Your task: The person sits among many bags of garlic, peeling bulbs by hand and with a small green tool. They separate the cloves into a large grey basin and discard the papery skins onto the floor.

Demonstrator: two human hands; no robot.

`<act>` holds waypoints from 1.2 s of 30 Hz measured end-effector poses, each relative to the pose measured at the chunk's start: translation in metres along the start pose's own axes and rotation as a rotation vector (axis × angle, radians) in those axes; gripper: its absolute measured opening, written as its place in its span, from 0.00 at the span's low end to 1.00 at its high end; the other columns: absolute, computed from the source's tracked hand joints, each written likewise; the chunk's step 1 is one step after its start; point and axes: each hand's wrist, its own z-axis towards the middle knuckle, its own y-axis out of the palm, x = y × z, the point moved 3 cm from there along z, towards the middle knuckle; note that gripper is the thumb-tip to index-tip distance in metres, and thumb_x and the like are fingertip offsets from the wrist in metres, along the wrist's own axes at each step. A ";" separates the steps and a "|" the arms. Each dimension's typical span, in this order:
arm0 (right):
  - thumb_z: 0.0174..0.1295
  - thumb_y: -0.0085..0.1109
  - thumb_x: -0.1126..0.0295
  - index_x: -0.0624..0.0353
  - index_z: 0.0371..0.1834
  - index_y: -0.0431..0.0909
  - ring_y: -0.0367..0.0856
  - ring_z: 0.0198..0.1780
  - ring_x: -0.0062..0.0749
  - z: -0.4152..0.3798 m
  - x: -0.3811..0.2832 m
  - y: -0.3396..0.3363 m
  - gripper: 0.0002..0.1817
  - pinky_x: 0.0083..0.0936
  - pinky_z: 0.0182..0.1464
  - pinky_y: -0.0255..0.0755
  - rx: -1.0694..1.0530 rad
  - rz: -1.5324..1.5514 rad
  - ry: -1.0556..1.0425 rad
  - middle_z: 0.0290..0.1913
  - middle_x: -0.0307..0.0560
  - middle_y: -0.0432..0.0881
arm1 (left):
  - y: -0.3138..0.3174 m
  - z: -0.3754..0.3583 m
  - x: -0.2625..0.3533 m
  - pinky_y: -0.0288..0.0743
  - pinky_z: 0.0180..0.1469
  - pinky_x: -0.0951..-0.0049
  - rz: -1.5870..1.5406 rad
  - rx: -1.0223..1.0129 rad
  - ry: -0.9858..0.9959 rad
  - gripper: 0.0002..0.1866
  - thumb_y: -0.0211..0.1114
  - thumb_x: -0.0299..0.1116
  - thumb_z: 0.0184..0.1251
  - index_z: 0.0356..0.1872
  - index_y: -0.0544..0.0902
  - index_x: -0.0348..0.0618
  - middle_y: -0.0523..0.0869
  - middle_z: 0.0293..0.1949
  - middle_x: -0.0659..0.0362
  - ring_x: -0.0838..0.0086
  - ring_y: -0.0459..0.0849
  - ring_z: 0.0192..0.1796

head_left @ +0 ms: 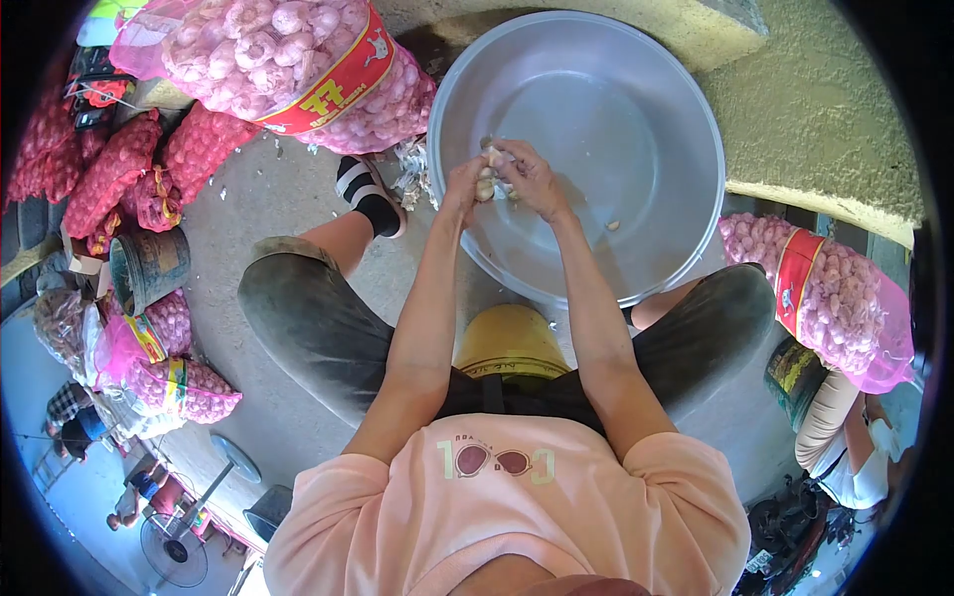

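Observation:
Over the near left part of a large grey plastic basin (651, 149), my two hands meet around a garlic bulb (486, 187). My left hand (463, 189) has its fingers closed on the bulb's left side. From the right, my right hand (532, 179) presses bent fingers against the same garlic. Pale cloves show between the hands, while the fingertips partly cover the rest. A single loose clove (613, 225) lies inside the basin, right of my right forearm.
A big mesh sack of garlic (268, 60) stands left of the basin; another garlic sack (830, 293) is at right. Red mesh sacks (114, 179) and a dark bucket (151, 266) sit at left. Between my legs is a yellow bucket (512, 338). Papery skins (412, 174) litter the floor.

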 end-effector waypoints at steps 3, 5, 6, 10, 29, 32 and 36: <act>0.68 0.54 0.65 0.64 0.50 0.78 0.77 0.35 0.20 0.008 0.003 -0.007 0.15 0.17 0.37 0.72 -0.162 -0.345 -0.246 0.30 0.37 0.80 | -0.003 -0.002 0.006 0.73 0.29 0.76 -0.030 0.011 -0.050 0.13 0.59 0.43 0.63 0.39 0.80 0.45 0.79 0.30 0.64 0.78 0.79 0.29; 0.69 0.52 0.66 0.63 0.52 0.77 0.77 0.34 0.20 0.010 0.009 -0.010 0.15 0.17 0.37 0.73 -0.151 -0.291 -0.101 0.31 0.38 0.80 | -0.007 0.004 0.002 0.74 0.30 0.75 -0.021 -0.005 -0.034 0.14 0.60 0.43 0.63 0.40 0.79 0.43 0.79 0.31 0.63 0.78 0.79 0.29; 0.69 0.51 0.66 0.62 0.53 0.76 0.77 0.33 0.21 0.011 0.015 -0.012 0.15 0.18 0.38 0.73 -0.138 -0.235 0.042 0.31 0.39 0.81 | -0.008 0.005 0.003 0.75 0.30 0.74 -0.009 -0.022 -0.018 0.15 0.60 0.42 0.62 0.41 0.79 0.41 0.80 0.32 0.63 0.77 0.79 0.30; 0.70 0.49 0.66 0.62 0.53 0.74 0.77 0.30 0.21 0.021 0.028 0.003 0.14 0.20 0.38 0.73 -0.018 -0.181 0.209 0.33 0.41 0.82 | -0.059 0.006 0.028 0.75 0.31 0.74 -0.164 0.262 0.214 0.16 0.62 0.41 0.60 0.40 0.79 0.38 0.81 0.32 0.61 0.77 0.79 0.30; 0.70 0.44 0.68 0.64 0.50 0.67 0.75 0.33 0.25 0.017 0.034 0.023 0.12 0.23 0.38 0.71 -0.072 -0.307 -0.024 0.35 0.45 0.75 | -0.024 0.002 0.042 0.72 0.43 0.81 0.342 -0.087 0.280 0.20 0.65 0.35 0.62 0.52 0.80 0.34 0.84 0.39 0.60 0.80 0.80 0.39; 0.68 0.46 0.68 0.64 0.49 0.66 0.74 0.33 0.26 0.018 0.034 0.022 0.12 0.26 0.38 0.71 -0.041 -0.405 -0.053 0.34 0.47 0.74 | -0.023 0.004 0.039 0.71 0.43 0.81 0.386 -0.055 0.366 0.20 0.65 0.35 0.62 0.53 0.80 0.35 0.83 0.37 0.61 0.80 0.79 0.38; 0.67 0.46 0.69 0.64 0.48 0.66 0.74 0.35 0.34 0.017 0.034 0.022 0.12 0.31 0.40 0.70 -0.033 -0.427 -0.092 0.35 0.51 0.73 | -0.019 0.001 0.033 0.70 0.37 0.81 0.352 -0.006 0.357 0.19 0.66 0.36 0.62 0.51 0.81 0.37 0.81 0.33 0.64 0.81 0.78 0.36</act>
